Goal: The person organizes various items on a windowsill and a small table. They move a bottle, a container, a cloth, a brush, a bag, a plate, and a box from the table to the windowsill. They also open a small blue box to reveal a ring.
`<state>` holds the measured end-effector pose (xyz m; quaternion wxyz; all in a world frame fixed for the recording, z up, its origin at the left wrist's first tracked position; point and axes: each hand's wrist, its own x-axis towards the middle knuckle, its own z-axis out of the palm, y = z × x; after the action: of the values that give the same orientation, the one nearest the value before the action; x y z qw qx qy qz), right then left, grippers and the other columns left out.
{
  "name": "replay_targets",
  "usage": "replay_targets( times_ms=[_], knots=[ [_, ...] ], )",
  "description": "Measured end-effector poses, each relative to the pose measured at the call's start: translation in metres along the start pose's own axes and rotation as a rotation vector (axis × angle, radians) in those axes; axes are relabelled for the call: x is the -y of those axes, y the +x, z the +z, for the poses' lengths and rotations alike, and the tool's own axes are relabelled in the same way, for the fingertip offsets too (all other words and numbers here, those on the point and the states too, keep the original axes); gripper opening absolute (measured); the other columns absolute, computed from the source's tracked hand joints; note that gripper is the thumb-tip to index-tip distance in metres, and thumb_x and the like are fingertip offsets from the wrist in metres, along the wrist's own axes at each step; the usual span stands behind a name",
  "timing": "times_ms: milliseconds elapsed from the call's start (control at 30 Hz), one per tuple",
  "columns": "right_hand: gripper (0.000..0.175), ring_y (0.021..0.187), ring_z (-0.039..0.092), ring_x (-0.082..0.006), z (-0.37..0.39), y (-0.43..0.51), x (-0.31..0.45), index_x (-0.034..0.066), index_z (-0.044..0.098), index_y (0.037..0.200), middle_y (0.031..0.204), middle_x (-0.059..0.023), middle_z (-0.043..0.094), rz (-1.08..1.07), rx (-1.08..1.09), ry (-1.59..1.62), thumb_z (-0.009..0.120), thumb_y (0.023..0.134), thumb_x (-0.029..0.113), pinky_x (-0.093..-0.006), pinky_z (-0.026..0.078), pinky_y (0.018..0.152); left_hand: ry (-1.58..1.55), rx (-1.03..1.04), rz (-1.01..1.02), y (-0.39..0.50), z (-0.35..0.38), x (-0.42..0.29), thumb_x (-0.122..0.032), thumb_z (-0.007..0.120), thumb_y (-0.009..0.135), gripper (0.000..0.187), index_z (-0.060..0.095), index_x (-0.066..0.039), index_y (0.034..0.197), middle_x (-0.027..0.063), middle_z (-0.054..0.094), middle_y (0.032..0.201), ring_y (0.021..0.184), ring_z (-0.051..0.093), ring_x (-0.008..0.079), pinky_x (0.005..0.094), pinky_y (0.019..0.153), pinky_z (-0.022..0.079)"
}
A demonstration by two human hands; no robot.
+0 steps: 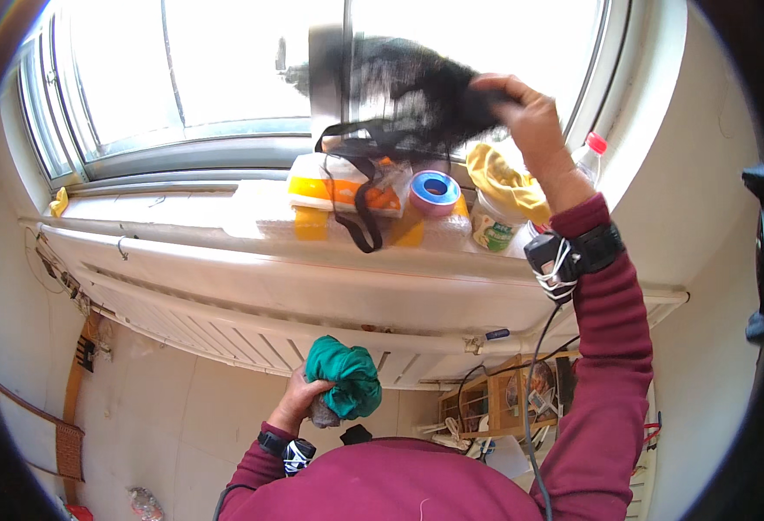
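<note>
My right hand (525,107) is raised in front of the window, its fingers closed on a black cloth-like item (421,91) with straps, blurred by motion. One black strap (364,225) hangs over a white and orange plastic package (346,185) on the windowsill. Low at the centre, my left hand (300,394) grips a bunched green cloth (343,378) together with a greyish cloth (323,413). Right of the package stands a blue and pink tape roll (434,193). Beside it, a yellow cloth (502,179) lies over a white plastic tub (494,225).
A clear bottle with a red cap (590,153) stands at the sill's right end. Below the sill runs a white radiator (239,329) with a pipe and a blue-handled valve (497,334). A wooden shelf (496,397) with assorted items is at lower right.
</note>
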<state>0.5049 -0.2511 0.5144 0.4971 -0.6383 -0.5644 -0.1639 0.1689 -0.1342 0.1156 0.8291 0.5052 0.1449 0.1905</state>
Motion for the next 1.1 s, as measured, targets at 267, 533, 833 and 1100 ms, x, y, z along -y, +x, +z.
replay_targets(
  times_ms=[267, 533, 833, 1100],
  knots=[
    [0.046, 0.127, 0.049, -0.0397, 0.016, -0.035, 0.003, 0.0045, 0.059, 0.125, 0.141, -0.0195, 0.045, 0.078, 0.541, -0.574, 0.065, 0.080, 0.015, -0.0410, 0.040, 0.108, 0.036, 0.011, -0.043, 0.018, -0.010, -0.008, -0.006, 0.071, 0.076, 0.057, 0.052, 0.002, 0.129, 0.0105, 0.064, 0.118, 0.107, 0.062, 0.0207, 0.0348, 0.096, 0.048],
    [0.076, 0.133, 0.043, -0.0407, -0.020, -0.033, 0.033, 0.0112, 0.047, 0.140, 0.144, -0.0228, 0.042, -0.040, 0.249, -0.611, 0.070, 0.083, 0.055, -0.0466, 0.040, 0.108, 0.046, 0.035, -0.042, 0.035, -0.006, -0.005, -0.009, 0.069, 0.073, 0.059, 0.052, 0.004, 0.128, 0.0113, 0.064, 0.117, 0.107, 0.063, 0.0233, 0.0371, 0.095, 0.050],
    [0.012, 0.080, 0.064, -0.0246, -0.119, -0.218, 0.025, 0.0034, 0.065, 0.098, 0.093, -0.0115, 0.066, -0.147, -0.078, -0.661, 0.063, 0.087, -0.002, -0.0304, 0.052, 0.070, 0.038, 0.000, -0.138, 0.042, 0.004, 0.009, -0.010, 0.063, 0.074, 0.054, 0.054, 0.005, 0.125, 0.0141, 0.066, 0.111, 0.098, 0.066, 0.0269, 0.0371, 0.088, 0.054],
    [0.016, 0.064, 0.059, -0.0130, -0.187, -0.489, -0.061, 0.0000, 0.064, 0.094, 0.071, -0.0049, 0.060, 1.031, -0.446, -0.463, 0.061, 0.095, 0.016, -0.0288, 0.047, 0.058, 0.115, 0.008, -0.229, 0.056, 0.033, 0.013, -0.011, 0.063, 0.073, 0.059, 0.049, 0.005, 0.128, 0.0158, 0.063, 0.116, 0.105, 0.064, 0.0281, 0.0396, 0.094, 0.050]
  ],
)
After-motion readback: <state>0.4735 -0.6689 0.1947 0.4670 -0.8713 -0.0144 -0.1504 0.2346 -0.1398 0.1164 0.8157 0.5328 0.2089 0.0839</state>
